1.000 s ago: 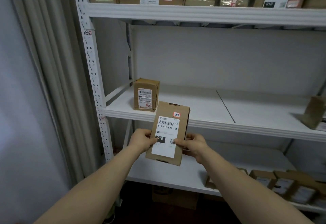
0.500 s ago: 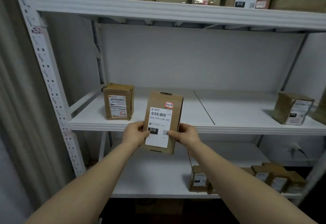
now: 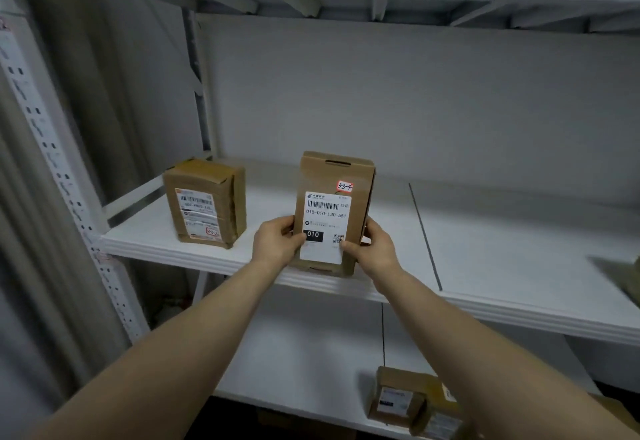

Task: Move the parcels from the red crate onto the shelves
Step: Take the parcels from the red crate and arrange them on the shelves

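Both hands — left hand (image 3: 275, 244), right hand (image 3: 375, 249) — pinch the upright parcel (image 3: 332, 197) by its 2 long sides, its base at the front lip of the middle shelf (image 3: 485, 266).

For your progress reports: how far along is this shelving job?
Done: a taped brown cardboard parcel stands on the white middle shelf; brown boxes sit on the lower shelf. In hand: left hand and right hand grip a white-labelled brown cardboard parcel at the middle shelf's front edge. Left: releasing it; the red crate is out of view, remainder unknown.
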Available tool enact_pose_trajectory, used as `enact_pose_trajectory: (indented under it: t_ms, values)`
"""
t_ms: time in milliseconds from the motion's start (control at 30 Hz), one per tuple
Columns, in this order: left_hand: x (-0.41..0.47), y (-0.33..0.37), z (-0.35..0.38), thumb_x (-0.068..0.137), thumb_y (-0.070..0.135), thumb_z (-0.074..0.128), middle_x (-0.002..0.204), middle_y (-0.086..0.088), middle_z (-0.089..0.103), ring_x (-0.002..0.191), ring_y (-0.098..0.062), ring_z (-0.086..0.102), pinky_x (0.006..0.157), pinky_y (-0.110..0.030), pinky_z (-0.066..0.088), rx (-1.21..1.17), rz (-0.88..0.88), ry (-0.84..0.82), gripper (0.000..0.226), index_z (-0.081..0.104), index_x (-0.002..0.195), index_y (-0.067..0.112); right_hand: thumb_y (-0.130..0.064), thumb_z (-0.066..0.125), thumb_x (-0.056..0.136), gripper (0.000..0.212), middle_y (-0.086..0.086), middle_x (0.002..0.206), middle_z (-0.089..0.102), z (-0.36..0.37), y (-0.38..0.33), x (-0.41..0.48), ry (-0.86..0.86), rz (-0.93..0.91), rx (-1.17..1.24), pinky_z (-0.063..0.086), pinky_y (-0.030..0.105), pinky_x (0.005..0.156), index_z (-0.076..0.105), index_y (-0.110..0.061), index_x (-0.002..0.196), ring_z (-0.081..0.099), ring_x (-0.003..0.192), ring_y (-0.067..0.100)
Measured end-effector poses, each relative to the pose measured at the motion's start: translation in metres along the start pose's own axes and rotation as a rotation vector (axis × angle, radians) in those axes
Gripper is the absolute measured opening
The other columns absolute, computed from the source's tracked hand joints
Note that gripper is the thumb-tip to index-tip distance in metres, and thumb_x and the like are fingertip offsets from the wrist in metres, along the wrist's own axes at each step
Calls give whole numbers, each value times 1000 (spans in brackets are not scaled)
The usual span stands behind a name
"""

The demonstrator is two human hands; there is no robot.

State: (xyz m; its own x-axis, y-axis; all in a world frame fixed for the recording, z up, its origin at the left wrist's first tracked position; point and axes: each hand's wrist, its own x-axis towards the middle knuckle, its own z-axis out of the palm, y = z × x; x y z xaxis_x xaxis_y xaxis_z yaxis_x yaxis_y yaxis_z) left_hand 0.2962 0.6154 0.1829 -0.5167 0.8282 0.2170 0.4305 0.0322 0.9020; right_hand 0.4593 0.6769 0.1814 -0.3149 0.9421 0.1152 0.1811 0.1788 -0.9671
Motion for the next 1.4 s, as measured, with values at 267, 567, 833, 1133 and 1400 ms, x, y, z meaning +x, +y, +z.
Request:
enact_pose_trajectory:
  t_ms: [267,567,833,1133,1400]
  values:
    - [19,-19,16,77,2,72,117,-9,66,107,-23,63,98,-39,49,16,-119,31,49,58,124,5,3,66,81,68,-5,119,54,14,27,29,-16,-62,-47,50,33,92,40,-19,140,57,89,7]
    - [28,-36,8,76,4,74,115,-9,68,103,-22,65,93,-42,52,-14,-133,-63,48,60,122,6,6,70,76,64,1,111,59,22,31,30,5,26,-79,46,23,85,46,-8,133,56,98,14]
    - [25,-26,0,76,35,70,105,10,59,96,-11,55,86,-25,42,26,-72,-112,50,57,122,20,-7,76,78,61,2,111,61,21,22,20,34,50,-43,52,24,79,47,-16,131,61,95,18]
    - [-3,-19,-5,76,38,70,99,4,70,94,-14,66,92,-39,52,-211,-78,-223,32,65,103,21,-11,79,75,62,3,107,63,9,28,-32,57,94,-6,57,35,83,49,-20,128,63,92,17]
    - [-92,-6,3,80,13,74,92,2,68,76,-3,66,63,-11,52,-262,-129,-238,37,61,115,9,-9,80,74,66,4,114,59,-33,52,-108,-76,145,-9,51,26,80,46,-12,131,58,91,14]
